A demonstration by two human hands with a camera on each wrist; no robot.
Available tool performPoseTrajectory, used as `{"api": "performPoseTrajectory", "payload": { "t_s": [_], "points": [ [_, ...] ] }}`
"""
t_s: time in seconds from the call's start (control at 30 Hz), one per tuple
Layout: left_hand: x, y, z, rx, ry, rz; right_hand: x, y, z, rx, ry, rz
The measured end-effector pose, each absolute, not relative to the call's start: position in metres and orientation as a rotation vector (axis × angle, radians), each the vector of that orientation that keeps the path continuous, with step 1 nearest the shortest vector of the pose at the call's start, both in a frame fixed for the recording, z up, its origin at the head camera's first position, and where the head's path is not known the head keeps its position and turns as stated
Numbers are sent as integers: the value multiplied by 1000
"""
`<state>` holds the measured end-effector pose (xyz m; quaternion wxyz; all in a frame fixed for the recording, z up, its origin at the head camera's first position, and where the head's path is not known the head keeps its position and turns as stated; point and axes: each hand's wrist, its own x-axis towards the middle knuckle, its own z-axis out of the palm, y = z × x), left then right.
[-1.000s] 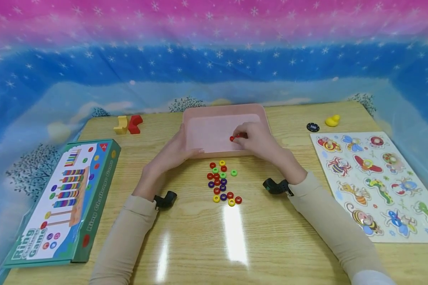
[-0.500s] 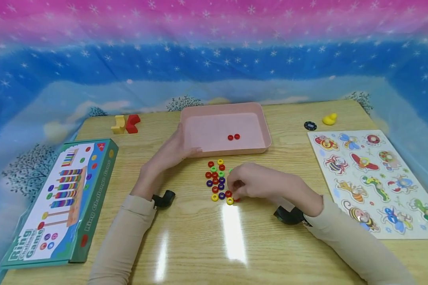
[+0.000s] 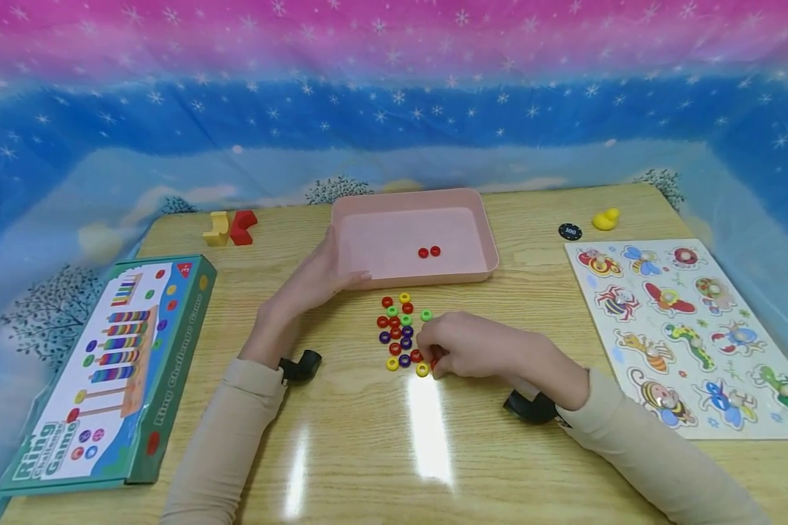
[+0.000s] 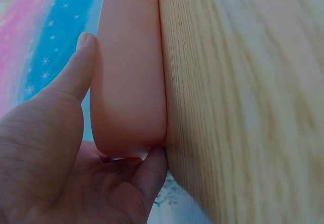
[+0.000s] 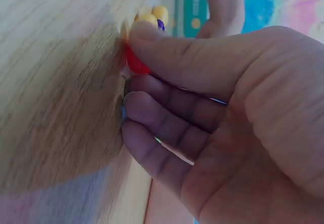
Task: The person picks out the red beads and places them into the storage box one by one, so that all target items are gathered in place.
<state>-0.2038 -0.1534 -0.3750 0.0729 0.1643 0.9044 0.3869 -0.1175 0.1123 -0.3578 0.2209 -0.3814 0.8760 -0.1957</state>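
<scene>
My left hand (image 3: 311,281) holds the left front corner of a shallow pink tray (image 3: 381,240), thumb along its rim and fingers bent around the corner in the left wrist view. Two small red rings (image 3: 430,252) lie side by side in the tray. In front of it several red, yellow, green and purple rings (image 3: 395,333) are scattered on the table. My right hand (image 3: 469,346) is at the right side of this group, low against the tabletop. Between thumb and fingers it pinches a red ring (image 5: 136,63), partly covered by the thumb in the right wrist view.
A green Ring Challenge Game box (image 3: 108,364) lies at the left. Behind it stand a yellow block (image 3: 217,229) and a red block (image 3: 242,227). On the right are an insect puzzle board (image 3: 689,343), a black chip (image 3: 570,231) and a yellow toy duck (image 3: 606,219).
My right hand has left a red ring in the tray beside another, come back toward me to the loose rings, and taken hold of a red one. My left hand keeps its place.
</scene>
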Motion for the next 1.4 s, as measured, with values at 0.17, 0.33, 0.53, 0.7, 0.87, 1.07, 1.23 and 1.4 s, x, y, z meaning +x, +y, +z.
{"api": "performPoseTrajectory", "payload": {
  "t_s": [0.17,0.33,0.53,0.7,0.87,1.07,1.23,1.4],
  "points": [
    [-205,-155,-374,491,2716,1148,-123,113,-355,-1048,2396,-599],
    [-205,-157,-373,482,2722,1144,-151,120,-344,-1050,2473,-773],
    [-203,-158,-375,516,2692,1217,-195,134,-337,-892,2567,-1023],
    [-202,-157,-377,537,2663,1280,-220,141,-347,-695,2702,-1012],
    [-203,-155,-377,524,2682,1255,-235,142,-359,-661,2788,-951],
    [-204,-152,-376,549,2673,1262,-243,139,-366,-636,2856,-892],
    [-204,-152,-375,532,2684,1245,-246,137,-371,-623,2899,-887],
    [-204,-153,-377,510,2681,1240,-248,136,-372,-643,2932,-886]
  ]
}}
